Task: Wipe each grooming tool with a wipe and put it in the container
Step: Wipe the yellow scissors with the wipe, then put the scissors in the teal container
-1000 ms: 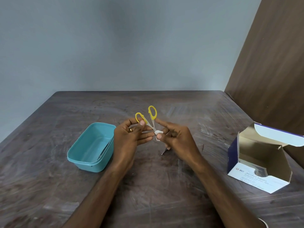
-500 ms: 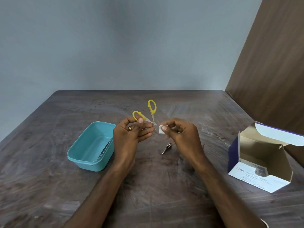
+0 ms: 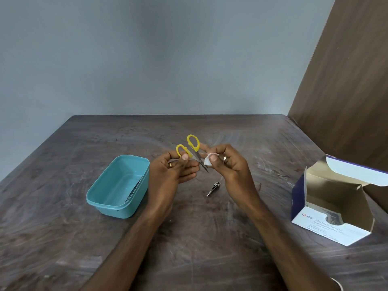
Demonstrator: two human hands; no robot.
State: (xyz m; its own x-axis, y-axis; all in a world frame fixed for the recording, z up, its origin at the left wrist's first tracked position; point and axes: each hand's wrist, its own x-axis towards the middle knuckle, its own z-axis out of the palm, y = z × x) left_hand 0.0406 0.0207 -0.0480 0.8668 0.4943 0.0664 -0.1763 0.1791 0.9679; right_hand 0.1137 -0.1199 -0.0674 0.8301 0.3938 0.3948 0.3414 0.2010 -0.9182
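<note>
Scissors (image 3: 192,151) in left hand (image 3: 174,171), right hand (image 3: 225,164) pinching wipe (image 3: 208,161).

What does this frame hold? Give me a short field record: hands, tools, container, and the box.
left hand: holds yellow-handled scissors above the table
right hand: pinches a white wipe against the scissor blades
container: teal tub, thin metal tool lying inside
still on table: small metal nail clipper, under the right hand
box: alcohol swabs, lid open, at the right

Yellow-handled scissors (image 3: 192,151) in left hand (image 3: 174,175), white wipe (image 3: 208,161) in right hand (image 3: 228,166).
</note>
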